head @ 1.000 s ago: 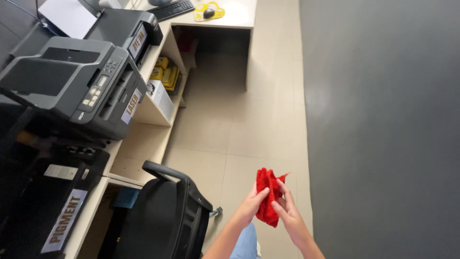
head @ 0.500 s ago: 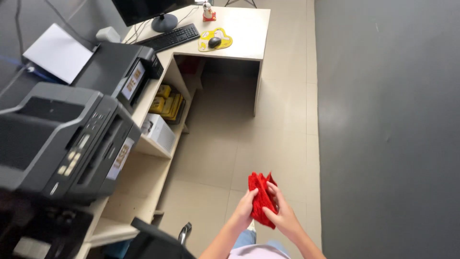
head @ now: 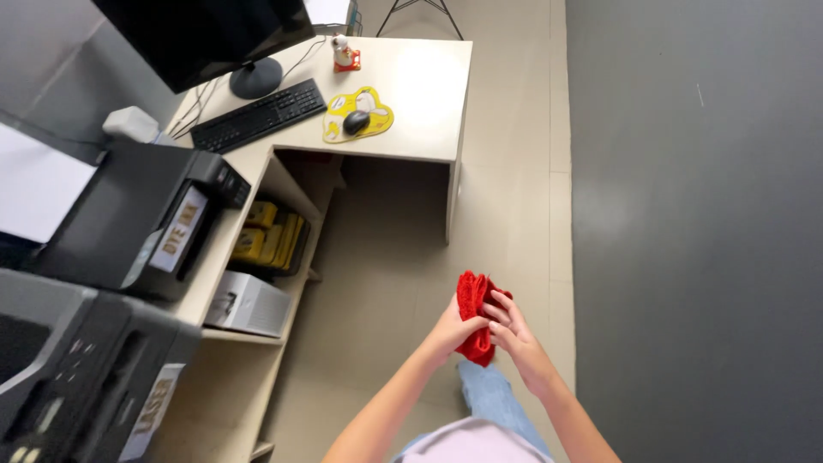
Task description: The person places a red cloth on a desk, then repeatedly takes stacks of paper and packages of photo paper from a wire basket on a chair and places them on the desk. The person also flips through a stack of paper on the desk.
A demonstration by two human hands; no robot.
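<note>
The red cloth (head: 474, 315) is bunched up between both my hands, held in the air above the pale floor (head: 403, 283), well apart from the desk. My left hand (head: 453, 329) is wrapped around its lower left side, fingers curled into the fabric. My right hand (head: 517, 333) grips it from the right, fingertips pressing into the folds near the middle, and the top of the cloth sticks up above my fingers.

Ahead of me, the light desk (head: 429, 94) carries a black keyboard (head: 257, 114) near its left edge, with a dark mouse (head: 356, 122) on a yellow mouse pad (head: 370, 113) just beside it. A small figurine (head: 345, 54) stands toward the far edge. A black printer (head: 141, 219) sits on the side unit to my left, yellow boxes (head: 266, 240) on the shelf below it.
</note>
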